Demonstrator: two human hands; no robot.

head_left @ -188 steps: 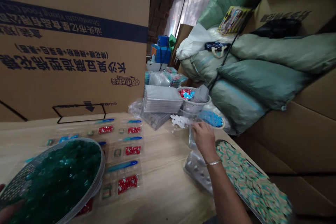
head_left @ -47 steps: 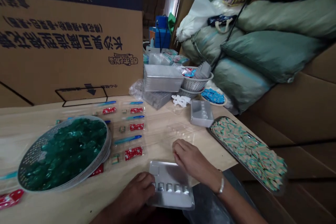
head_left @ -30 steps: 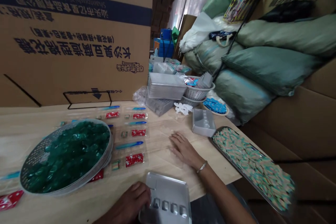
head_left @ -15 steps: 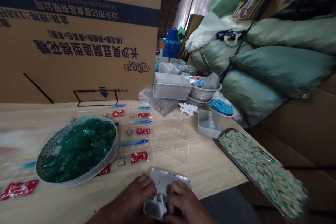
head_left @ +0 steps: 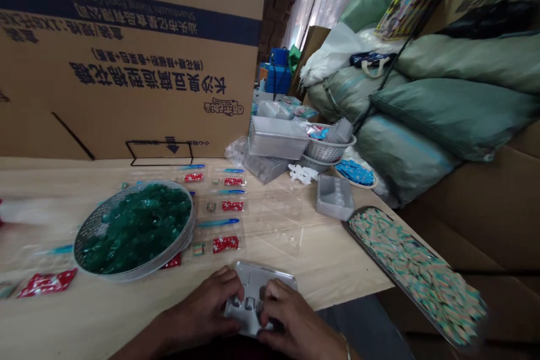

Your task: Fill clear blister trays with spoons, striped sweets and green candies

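Close to the table's front edge, my left hand (head_left: 217, 301) grips the left side of a clear plastic blister tray (head_left: 270, 278) with curled fingers. My right hand (head_left: 284, 315) is closed on the right side of the same tray. Square raised moulded shapes show between the two hands. Whether it is one tray or a stack, I cannot tell. To the left stands a white perforated basket (head_left: 126, 277) full of green translucent wrapped pieces. Between basket and hands, filled clear trays hold red packets (head_left: 225, 244) and blue pen-like sticks (head_left: 219, 223).
A metal tray (head_left: 390, 270) of small green-and-cream pieces lies at the right edge. Stacked clear trays (head_left: 278, 138), another tray stack (head_left: 335, 197) and a grey basket (head_left: 327, 149) stand behind. A large carton (head_left: 160, 112) walls the back left; green sacks (head_left: 455, 112) pile up right.
Both hands and the tray have shifted slightly left and up in the picture. The basket appears farther right as the view turns a little. Both hands keep their hold.
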